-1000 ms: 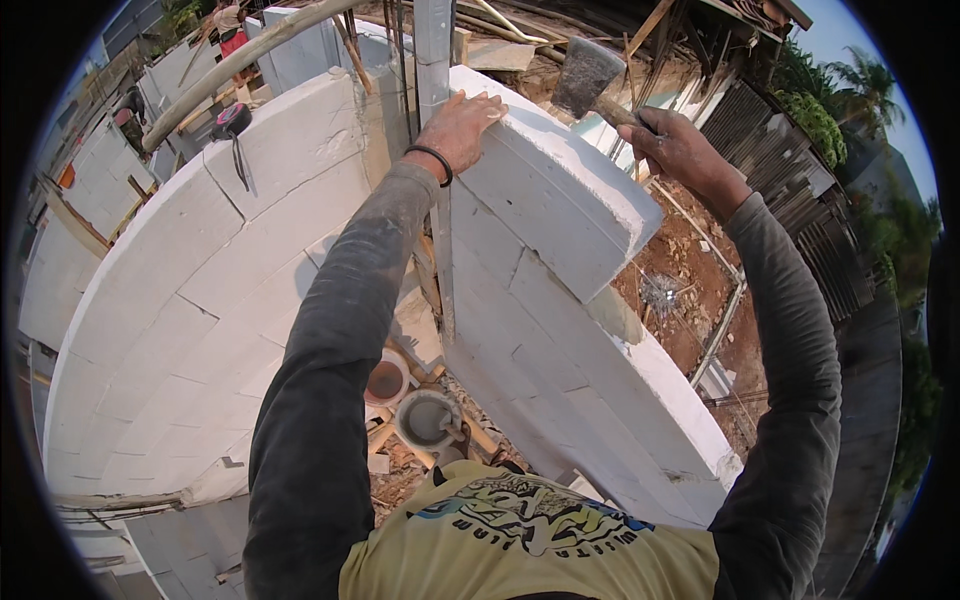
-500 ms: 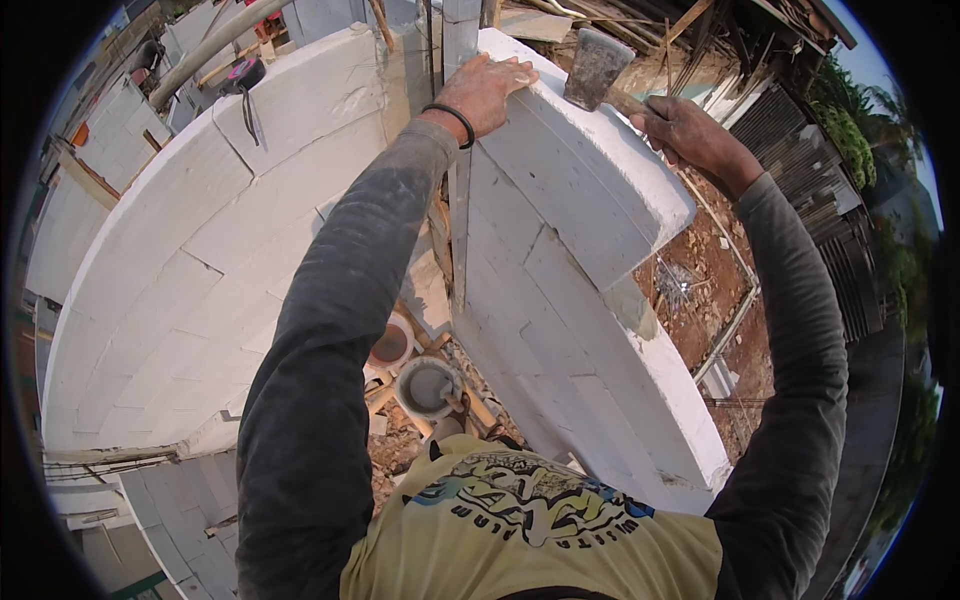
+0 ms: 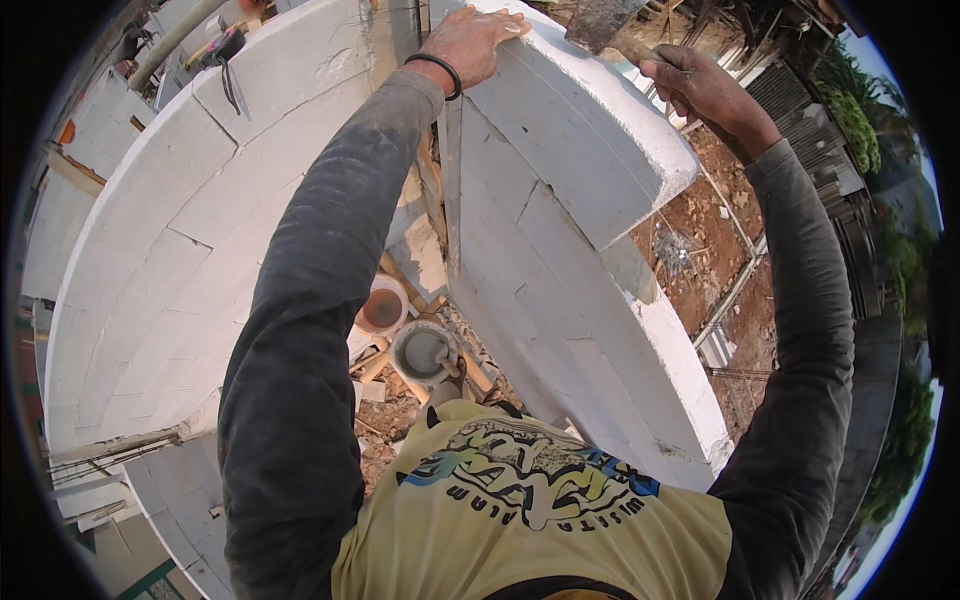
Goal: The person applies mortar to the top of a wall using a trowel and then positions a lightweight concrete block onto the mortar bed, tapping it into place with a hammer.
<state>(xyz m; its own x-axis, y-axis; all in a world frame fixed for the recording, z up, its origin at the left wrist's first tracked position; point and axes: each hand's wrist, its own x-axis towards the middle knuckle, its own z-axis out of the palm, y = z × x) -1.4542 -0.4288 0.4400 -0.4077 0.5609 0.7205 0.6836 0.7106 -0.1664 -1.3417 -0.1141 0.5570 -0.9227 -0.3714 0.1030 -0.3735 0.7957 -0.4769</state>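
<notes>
A large white block sits on top of the wall of white blocks on my right. My left hand lies on the block's far end, its fingers stretched over the top edge. My right hand is wrapped round the wooden handle of a hammer. Its dull, worn head hangs over the far side of the block's top edge and is partly cut off by the upper rim. Whether the head touches the block I cannot tell. A thin line runs along the block's face.
Another white block wall curves along the left, with a tape measure on its top. Down by my feet stand a bucket of grey mortar and a reddish-brown container, among rubble and wood. Bare earth lies beyond the right wall.
The view has shifted, so walls and buckets sit slightly higher in the picture. My left hand stays on the block, and the hammer remains in my right hand near the top edge.
</notes>
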